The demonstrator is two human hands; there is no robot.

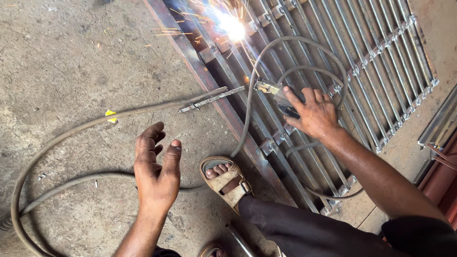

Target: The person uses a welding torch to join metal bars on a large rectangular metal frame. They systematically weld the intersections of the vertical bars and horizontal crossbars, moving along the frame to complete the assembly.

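The work in hand is welding on a steel grille (362, 62) that lies flat on the concrete floor (71, 57).

**Hands.** The right hand (312, 113) is closed around the electrode holder (276, 93), which rests on the grille bars near the middle of the frame. The left hand (157, 166) is spread, holds nothing, and hangs above the floor just left of a sandalled foot (226, 180).

**Arc.** A bright arc (231, 24) with sparks burns at the upper end of the grille, well apart from the holder. No rod can be made out between the holder and the arc, so it cannot be told whether this holder feeds it or another welder does.

**Progress (judgement).**
- Done: the bars sit in place inside the frame, and the cross straps along the grille appear fixed. Assembly looks largely complete.
- In progress: a joint at the upper end, where the arc burns.
- Left: weld quality at the near joints cannot be read from this view. One loose metal strip (212, 99) lies across the frame edge, unattached.

**Cables.** The welding cable (266, 62) loops over the grille to the holder. A second hose (57, 143) curves across the floor, passing beside the left hand.
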